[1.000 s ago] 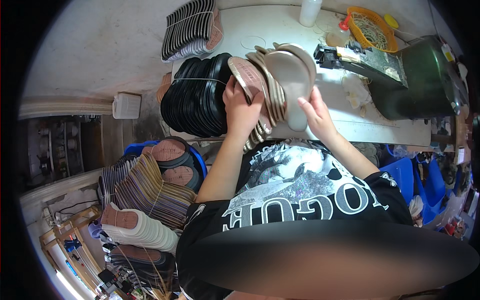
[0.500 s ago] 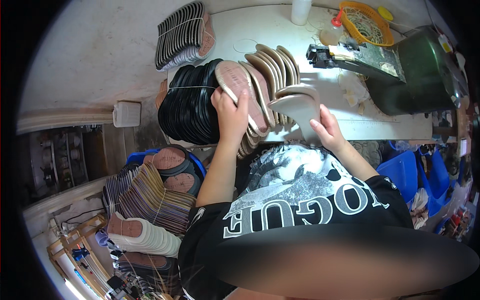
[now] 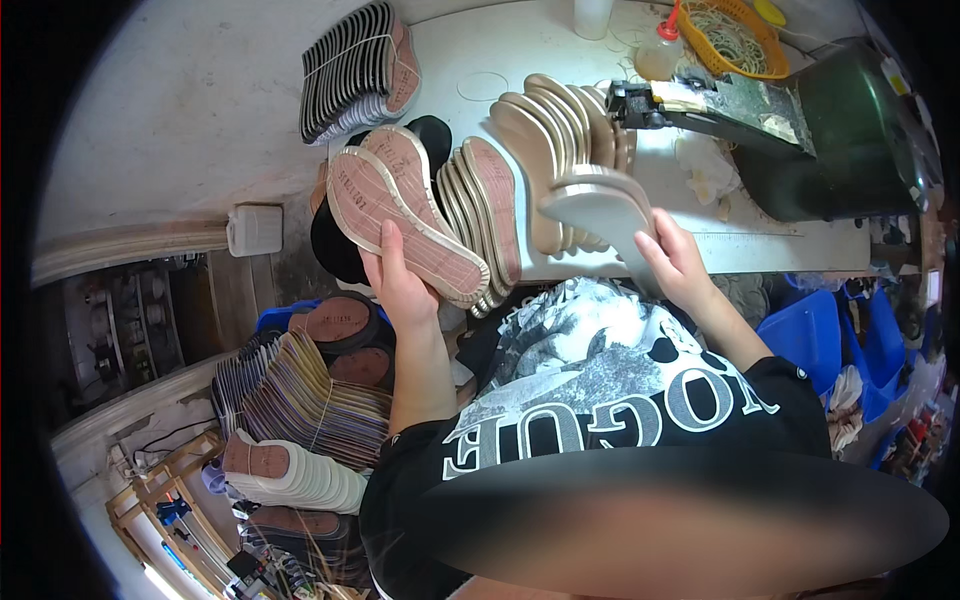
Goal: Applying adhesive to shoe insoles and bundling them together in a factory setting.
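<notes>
My left hand [image 3: 400,280] grips a stack of tan shoe soles [image 3: 400,215] with brown patterned faces, tipped toward me over the table's near edge. Behind it more of the same soles [image 3: 485,205] stand on edge in a row. My right hand [image 3: 678,262] holds a single grey-beige sole [image 3: 600,208] flat, just in front of a second row of beige soles [image 3: 560,130] standing on the white table [image 3: 760,245].
A bundle of dark-edged soles [image 3: 360,70] lies at the table's far left. A green machine [image 3: 840,130], an orange basket [image 3: 740,35] and a small bottle [image 3: 660,55] stand at the back right. Stacked soles [image 3: 300,400] fill bins at lower left; blue bins [image 3: 815,330] sit at the right.
My left hand has tipped the stack so the brown sole faces show and the black bundle is mostly hidden. My right hand has pulled one sole away to the right.
</notes>
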Tool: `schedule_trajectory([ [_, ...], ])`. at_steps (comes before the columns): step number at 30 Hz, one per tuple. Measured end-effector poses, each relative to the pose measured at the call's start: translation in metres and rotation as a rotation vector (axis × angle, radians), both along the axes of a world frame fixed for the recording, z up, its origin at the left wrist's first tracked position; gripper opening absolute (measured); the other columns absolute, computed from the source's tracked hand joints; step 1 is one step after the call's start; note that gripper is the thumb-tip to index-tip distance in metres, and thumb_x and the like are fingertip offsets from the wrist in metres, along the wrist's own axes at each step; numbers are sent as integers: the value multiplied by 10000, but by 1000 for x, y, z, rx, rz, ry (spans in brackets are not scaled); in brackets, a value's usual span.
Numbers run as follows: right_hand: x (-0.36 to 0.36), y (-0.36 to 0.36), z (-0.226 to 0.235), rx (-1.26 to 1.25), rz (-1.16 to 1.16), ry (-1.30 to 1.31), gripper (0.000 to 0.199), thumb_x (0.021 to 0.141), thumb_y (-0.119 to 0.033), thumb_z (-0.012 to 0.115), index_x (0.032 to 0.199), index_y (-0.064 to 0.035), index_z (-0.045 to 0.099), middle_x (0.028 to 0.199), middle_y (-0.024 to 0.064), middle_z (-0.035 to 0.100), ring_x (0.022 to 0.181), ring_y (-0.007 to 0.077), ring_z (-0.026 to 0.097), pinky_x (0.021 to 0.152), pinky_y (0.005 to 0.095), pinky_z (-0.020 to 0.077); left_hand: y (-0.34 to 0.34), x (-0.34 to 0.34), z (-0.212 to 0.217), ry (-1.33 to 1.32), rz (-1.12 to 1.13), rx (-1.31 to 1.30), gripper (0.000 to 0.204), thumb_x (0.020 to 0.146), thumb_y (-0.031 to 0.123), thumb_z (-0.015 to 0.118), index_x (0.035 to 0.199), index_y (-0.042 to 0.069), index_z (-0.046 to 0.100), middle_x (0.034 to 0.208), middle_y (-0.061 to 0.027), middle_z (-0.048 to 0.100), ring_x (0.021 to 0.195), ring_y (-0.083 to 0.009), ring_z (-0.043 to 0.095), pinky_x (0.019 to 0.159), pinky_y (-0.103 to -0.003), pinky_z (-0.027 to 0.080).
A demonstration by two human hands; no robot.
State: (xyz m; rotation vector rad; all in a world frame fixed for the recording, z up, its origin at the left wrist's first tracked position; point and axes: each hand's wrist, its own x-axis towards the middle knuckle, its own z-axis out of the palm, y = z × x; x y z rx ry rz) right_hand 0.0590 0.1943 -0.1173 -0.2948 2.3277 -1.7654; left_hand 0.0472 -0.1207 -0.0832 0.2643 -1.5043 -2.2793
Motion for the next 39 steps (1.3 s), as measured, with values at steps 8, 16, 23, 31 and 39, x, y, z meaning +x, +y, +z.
schedule_trajectory([
  [8, -41, -79, 0, -55, -34, -79, 562, 908, -171, 543, 1373, 67, 333, 1246, 308, 524, 1201, 361, 521, 1003, 388, 402, 46, -7, -7, -48, -27, -247, 456, 971, 111, 489, 1371, -41, 333, 1334, -134, 464, 1202, -185, 462, 1038, -331, 342],
  [16, -43, -28, -32, 443, -268, 222, 526, 840, -237, 640, 1275, -1, 460, 1200, 203, 538, 1221, 351, 419, 1030, 433, 330, 42, -2, -14, -111, -134, -122, 452, 966, 110, 496, 1364, -32, 335, 1312, -126, 476, 1186, -179, 469, 1032, -325, 348],
  [23, -65, -31, -49, -219, -336, -115, 506, 858, -224, 650, 1253, 42, 478, 1125, 162, 599, 1028, 221, 577, 924, 330, 442, 61, -23, -43, -117, -198, 110, 478, 987, 140, 469, 1408, 5, 287, 1392, -135, 412, 1259, -215, 417, 1075, -360, 302],
  [31, -71, -44, -56, -75, -183, -179, 551, 852, -274, 679, 1269, 40, 500, 1156, 167, 624, 1052, 202, 597, 940, 317, 450, 59, -29, -44, -125, -200, 132, 432, 997, 138, 444, 1391, 5, 325, 1368, -157, 450, 1228, -277, 475, 1051, -418, 364],
  [39, -70, -45, -61, -108, -195, -114, 546, 835, -270, 680, 1249, 39, 506, 1140, 191, 635, 1060, 243, 611, 946, 336, 452, 3, -44, -31, -255, -500, 419, 457, 1010, 214, 399, 1409, 8, 309, 1353, -188, 469, 1201, -368, 506, 1021, -498, 410],
])
